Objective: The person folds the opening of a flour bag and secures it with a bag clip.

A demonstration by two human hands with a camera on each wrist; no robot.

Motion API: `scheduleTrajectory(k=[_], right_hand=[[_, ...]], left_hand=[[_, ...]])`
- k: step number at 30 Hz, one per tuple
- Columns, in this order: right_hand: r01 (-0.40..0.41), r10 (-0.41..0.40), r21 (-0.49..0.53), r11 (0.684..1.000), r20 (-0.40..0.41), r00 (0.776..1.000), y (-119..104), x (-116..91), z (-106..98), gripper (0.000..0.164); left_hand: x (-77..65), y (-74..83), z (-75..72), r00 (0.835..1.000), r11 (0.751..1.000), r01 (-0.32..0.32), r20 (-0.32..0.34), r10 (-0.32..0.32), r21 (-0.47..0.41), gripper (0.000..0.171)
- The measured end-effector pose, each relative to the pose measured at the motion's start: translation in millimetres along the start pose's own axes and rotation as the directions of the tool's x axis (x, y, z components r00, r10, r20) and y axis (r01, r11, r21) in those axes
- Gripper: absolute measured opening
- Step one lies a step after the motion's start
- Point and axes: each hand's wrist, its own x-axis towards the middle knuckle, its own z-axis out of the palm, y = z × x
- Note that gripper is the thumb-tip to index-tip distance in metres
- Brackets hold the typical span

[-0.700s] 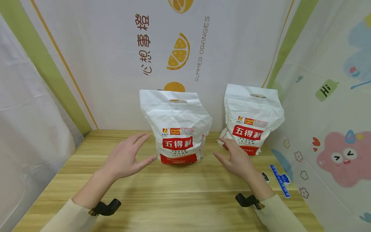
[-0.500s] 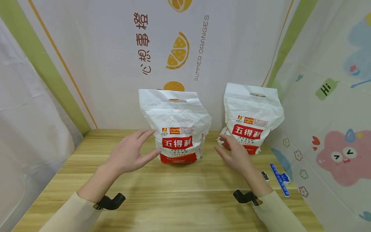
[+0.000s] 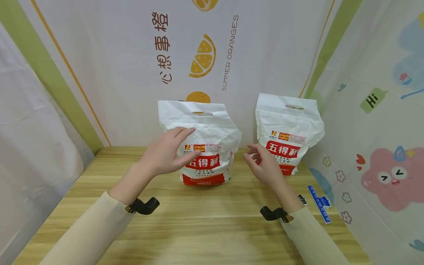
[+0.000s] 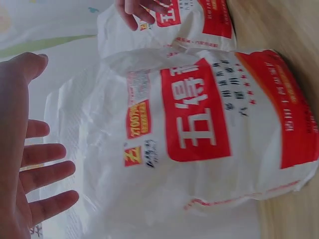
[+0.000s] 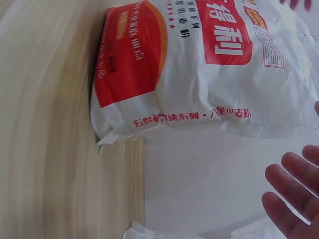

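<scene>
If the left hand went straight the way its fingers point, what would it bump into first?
Probably the white bag in the middle: the left hand points at its upper part in the head view. How big the gap is between them is hard to tell.

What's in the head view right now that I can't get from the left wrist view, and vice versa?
Only the head view: the blue strip on the table's right side, the small dark item beside it, the black wrist devices and the cream sleeves.

Only the left wrist view: red lettering along the left edge of the left bag, and all four fingers of the left hand separately.

Both: the two bags, including the right bag, both hands, including the right hand, and the wooden table.
</scene>
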Motion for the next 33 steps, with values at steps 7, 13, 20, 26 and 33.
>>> scheduleTrajectory(k=[7, 13, 20, 26, 33], right_hand=[[-0.027, 0.029, 0.055, 0.998, -0.02, 0.999, -1, 18, 3, 0.047], [-0.028, 0.03, 0.079, 0.996, -0.025, 0.999, -1, 33, 4, 0.05], [-0.05, 0.054, 0.135, 0.99, -0.026, 0.998, 4, 45, 11, 0.05], [-0.084, 0.092, 0.231, 0.969, -0.024, 0.995, 5, 52, 21, 0.047], [-0.107, 0.131, 0.305, 0.946, -0.06, 0.99, 0, 56, 29, 0.036]], left_hand=[[46.9, 11.9, -11.1, 1.0, 0.999, -0.018, 0.009, 0.018, 0.051, 0.075], [83.4, 20.5, -17.3, 0.999, 0.995, -0.031, 0.022, 0.029, 0.097, 0.075], [117.4, 16.9, -13.5, 0.998, 0.99, -0.015, 0.069, 0.005, 0.142, 0.071], [134.5, 11.5, -6.5, 0.99, 0.991, 0.007, 0.136, -0.025, 0.132, 0.067], [141.3, 5.5, -3.4, 0.991, 0.999, 0.041, 0.13, -0.038, -0.024, 0.059]])
